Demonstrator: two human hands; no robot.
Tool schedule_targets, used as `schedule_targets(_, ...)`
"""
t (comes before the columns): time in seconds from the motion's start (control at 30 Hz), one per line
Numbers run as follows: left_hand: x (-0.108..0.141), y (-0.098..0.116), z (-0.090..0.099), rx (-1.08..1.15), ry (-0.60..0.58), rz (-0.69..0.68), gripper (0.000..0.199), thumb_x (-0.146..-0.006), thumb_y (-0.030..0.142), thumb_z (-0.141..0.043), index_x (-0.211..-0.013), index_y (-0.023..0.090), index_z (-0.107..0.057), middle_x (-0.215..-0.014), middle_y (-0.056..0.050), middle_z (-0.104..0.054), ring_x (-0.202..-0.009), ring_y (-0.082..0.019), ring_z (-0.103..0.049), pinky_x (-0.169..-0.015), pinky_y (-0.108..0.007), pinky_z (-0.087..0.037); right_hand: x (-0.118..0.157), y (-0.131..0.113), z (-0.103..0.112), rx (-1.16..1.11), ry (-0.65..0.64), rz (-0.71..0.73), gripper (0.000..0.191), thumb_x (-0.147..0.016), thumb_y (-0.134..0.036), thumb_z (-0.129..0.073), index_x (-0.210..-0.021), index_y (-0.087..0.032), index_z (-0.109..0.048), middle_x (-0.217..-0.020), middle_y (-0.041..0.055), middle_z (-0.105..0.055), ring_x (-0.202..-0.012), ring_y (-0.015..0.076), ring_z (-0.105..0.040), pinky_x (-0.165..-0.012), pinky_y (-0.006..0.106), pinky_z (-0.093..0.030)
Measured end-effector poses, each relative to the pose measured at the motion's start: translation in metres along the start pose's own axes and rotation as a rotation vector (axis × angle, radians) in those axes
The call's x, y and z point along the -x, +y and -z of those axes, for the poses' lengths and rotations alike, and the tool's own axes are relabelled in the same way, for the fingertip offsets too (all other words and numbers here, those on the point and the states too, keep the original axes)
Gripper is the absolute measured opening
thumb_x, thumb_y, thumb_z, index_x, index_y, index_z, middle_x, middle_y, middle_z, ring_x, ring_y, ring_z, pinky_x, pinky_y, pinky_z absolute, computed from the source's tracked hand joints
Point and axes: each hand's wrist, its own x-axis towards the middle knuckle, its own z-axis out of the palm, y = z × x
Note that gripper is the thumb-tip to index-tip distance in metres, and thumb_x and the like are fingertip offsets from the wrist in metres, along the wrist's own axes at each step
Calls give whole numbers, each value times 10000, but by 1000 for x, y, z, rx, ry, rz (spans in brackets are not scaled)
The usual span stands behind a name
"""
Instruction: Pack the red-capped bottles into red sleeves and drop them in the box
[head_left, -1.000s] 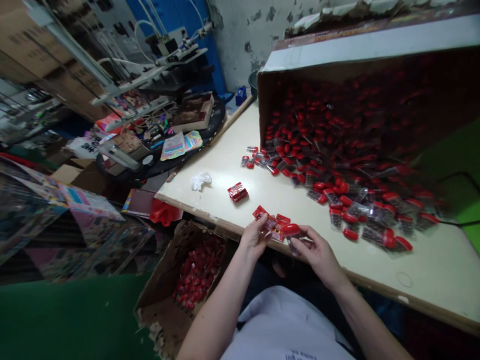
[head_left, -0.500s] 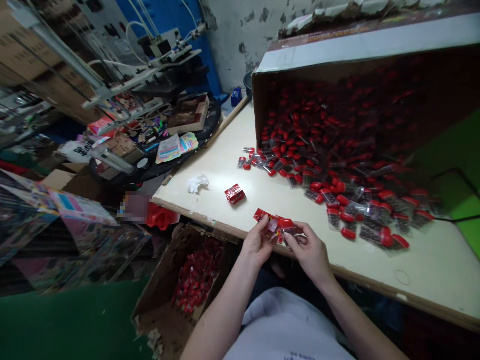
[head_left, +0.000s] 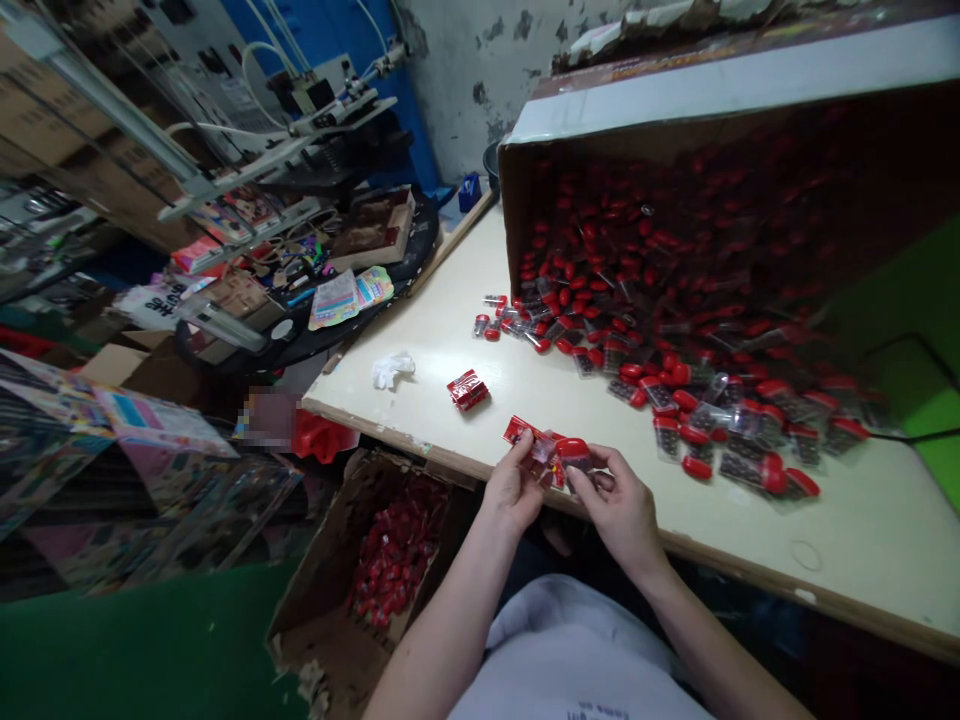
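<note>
My left hand [head_left: 516, 482] is closed on a red printed wrapper [head_left: 519, 430], its thumb pressed against the printed face. In my right hand [head_left: 616, 500] is a small clear container with a red cap [head_left: 572, 450], pinched between thumb and fingers. The container and wrapper meet over the table's front edge; whether one is inside the other I cannot tell. A small stack of red printed wrappers [head_left: 468, 391] lies on the table just beyond my left hand. To the right is a heap of red-capped clear containers [head_left: 675, 400] with dark contents.
The heap spills from a large cardboard box [head_left: 517, 220] lying on its side on the white table [head_left: 442, 320]. Crumpled white tissue [head_left: 392, 371] lies at the left. Below the edge stands an open carton [head_left: 300, 610] with red packets [head_left: 390, 550]. A machine [head_left: 315, 150] is at the back left.
My hands hold nearly the same place. The red-capped container shows slightly more upright and closer to the wrapper. The view has shifted a little.
</note>
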Motion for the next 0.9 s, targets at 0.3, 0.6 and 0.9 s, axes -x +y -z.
schedule_targets(0.3, 4, -4, -2, -25, -20, 25, 187, -689, 305, -717, -774, 155, -643, -838, -50, -668, -714, -142, -603, -645, -254, -465, 0, 5, 2, 14, 7, 2, 330, -793, -393, -599, -1067, -224, -530, -995, 84, -655, -717, 214, -660, -634, 335, -556)
schedule_targets(0.6, 2, -12, -1, -83, -39, -32, 225, -681, 318, -718, -817, 153, -647, -872, -52, -677, -756, -155, -614, -678, -258, -464, 3, 7, 0, -35, -34, -30, 308, -788, -372, -599, -1056, -234, -540, -899, 54, -672, -658, 197, -651, -602, 318, -545)
schedule_targets(0.9, 1, -20, 5, -276, -112, -222, 258, -679, 346, -717, -813, 130, -675, -796, -51, -690, -672, -113, -599, -642, -220, -410, -4, 14, 2, -103, -113, -71, 308, -790, -354, -605, -1070, -229, -570, -874, 45, -688, -727, 202, -672, -675, 320, -549)
